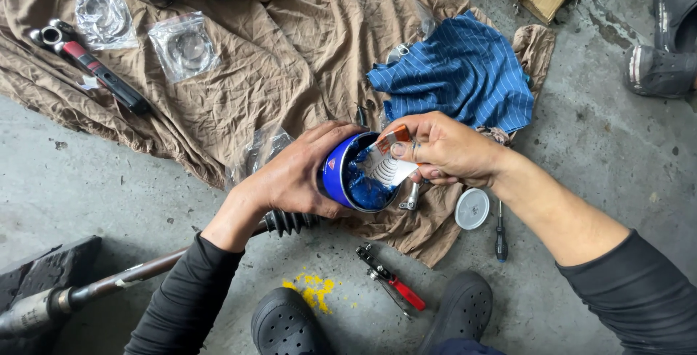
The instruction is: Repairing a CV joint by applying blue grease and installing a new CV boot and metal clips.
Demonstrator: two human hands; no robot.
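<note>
We saw two clear packets (183, 45) on brown cloth (290, 50); left hand (294, 177) wrapped blue tin (341, 173); right hand (443, 148) pinched white card (385, 166) inside.

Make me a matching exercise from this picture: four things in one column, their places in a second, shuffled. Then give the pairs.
Things:
1. blue tin
2. white lid
3. red-handled pliers
4. striped blue cloth

Places:
A. on the concrete between the two black shoes
B. in the grip of the left hand
C. spread on the brown sheet, above the right hand
D. on the floor beside a screwdriver

Pairs: 1-B, 2-D, 3-A, 4-C
</note>
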